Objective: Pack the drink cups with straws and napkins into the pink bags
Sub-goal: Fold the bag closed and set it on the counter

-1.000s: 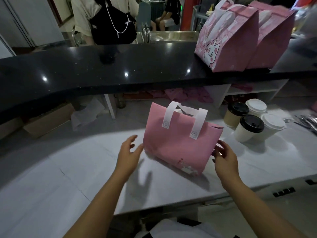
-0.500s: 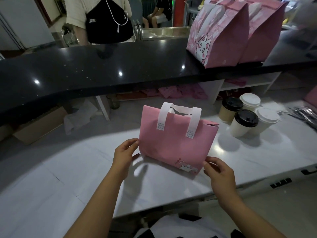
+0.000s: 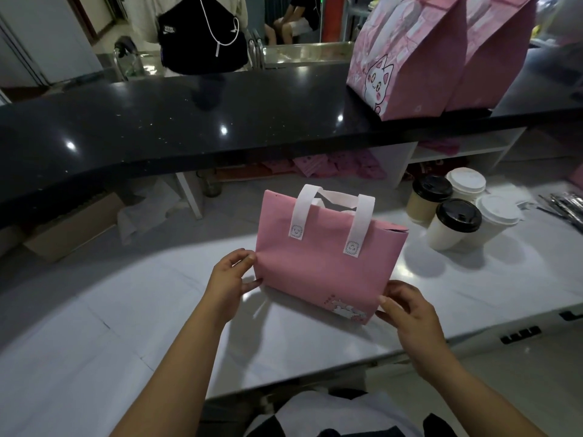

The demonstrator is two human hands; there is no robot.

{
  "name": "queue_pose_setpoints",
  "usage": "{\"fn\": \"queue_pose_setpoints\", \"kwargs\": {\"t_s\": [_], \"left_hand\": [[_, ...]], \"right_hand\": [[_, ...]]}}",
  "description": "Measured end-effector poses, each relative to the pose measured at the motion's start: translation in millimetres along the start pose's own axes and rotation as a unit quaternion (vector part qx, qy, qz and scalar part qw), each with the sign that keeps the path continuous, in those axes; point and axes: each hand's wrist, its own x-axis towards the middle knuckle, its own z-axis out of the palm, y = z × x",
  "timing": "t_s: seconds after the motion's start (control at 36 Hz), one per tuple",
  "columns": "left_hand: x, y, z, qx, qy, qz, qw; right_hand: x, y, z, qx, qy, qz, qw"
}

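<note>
Both hands have closed in on the small bag since a second ago: back then the left one hung open and clear of it, and the right one sat higher up its side. Now the left hand [image 3: 232,277] pinches the left edge of the pink bag [image 3: 318,263] between thumb and curled fingers, about halfway up. The bag stands on the white counter [image 3: 157,310], its broad face turned to the camera, its white handles [image 3: 334,216] up and its mouth nearly flat, so I judge it not yet opened for loading. The right hand [image 3: 407,313] grips the bag's lower right corner, thumb on the front face and fingers curled behind. Just beyond to the right, four lidded cups [image 3: 454,222] wait in a tight cluster, two with black lids and two with white, all outside the bag. At the far right edge lies a dark bundle [image 3: 564,206] that may be wrapped straws; it is too blurred to be sure. The step in hand looks like squaring and setting up the bag. Next, the mouth probably has to be spread wide and the base flattened before any cup goes in.
</note>
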Motion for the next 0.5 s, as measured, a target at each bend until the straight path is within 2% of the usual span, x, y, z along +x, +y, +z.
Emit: {"fn": "queue_pose_setpoints", "kwargs": {"t_s": [0.11,0.22,0.33,0.39,0.5], "left_hand": [[7.2,1.0,-4.1,-0.01,0.018,-0.015,1.0],[15.2,1.9,-4.9,-0.033,0.033,-0.008,0.999],[22.9,1.0,-0.7,-0.141,0.112,-0.007,0.984],[21.0,-1.2,4.1,-0.156,0.124,-0.001,0.98],[5.3,-12.9,17.2,-0.091,0.125,-0.003,0.988]], "right_hand": [[-11.9,-0.7,5.6,-0.055,-0.04,-0.022,0.997],[-21.8,-4.4,8.5,-0.051,-0.1,-0.03,0.993],[-17.7,-18.6,-11.2,-0.022,-0.163,0.003,0.986],[-8.1,-27.0,-26.6,-0.03,-0.148,-0.007,0.988],[26.2,-37.6,-49.6,-0.006,-0.051,-0.032,0.998]]}}
